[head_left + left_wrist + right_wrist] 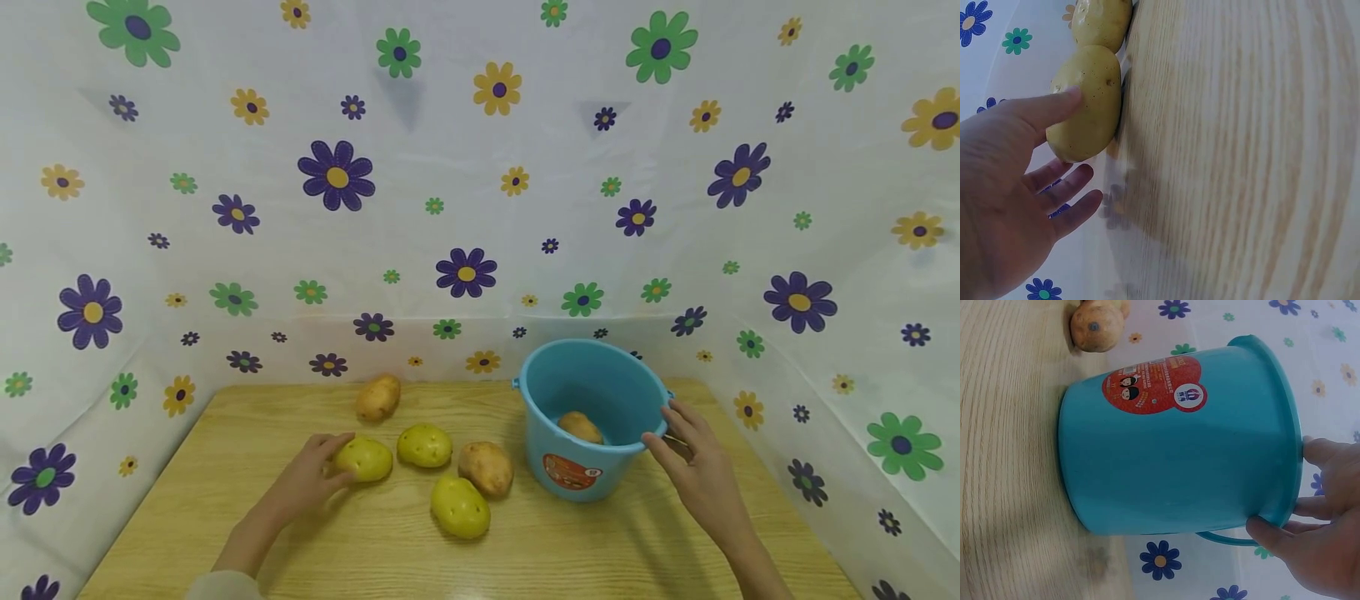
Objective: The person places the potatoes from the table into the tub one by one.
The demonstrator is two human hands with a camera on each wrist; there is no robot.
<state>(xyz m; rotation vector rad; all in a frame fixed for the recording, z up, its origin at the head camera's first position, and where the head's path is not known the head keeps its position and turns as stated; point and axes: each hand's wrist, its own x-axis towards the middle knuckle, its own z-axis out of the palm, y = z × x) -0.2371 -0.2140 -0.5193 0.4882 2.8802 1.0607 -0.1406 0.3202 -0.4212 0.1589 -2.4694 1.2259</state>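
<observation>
Thumb and fingers of the left hand (306, 475) stand wide about the left end of a yellow-green potato (367, 460) on the wooden table (570, 550). The thumb lies across the skin; three fingers spread clear of it, and whether the hidden index finger touches, I cannot tell. The right hand (697, 471) holds the rim of a blue bucket (577, 475), thumb against the outer wall.

The potato should feel firm and fairly light (a gloss on the skin hints at a slippery one), and its rounded shape could roll if nudged. Thumb and fingers across the middle, on opposite long sides, would suit it better than its tapered end. The bucket looks like thin, stiff plastic, likely to tip if its rim is pressed hard.

Just right of that potato lies a second yellow-green potato (424, 446). Nearer the person, a third yellow-green potato (461, 507) lies beside a brown potato (487, 469); another brown potato (378, 397) lies toward the back, and one more brown potato (581, 427) sits inside the bucket.
</observation>
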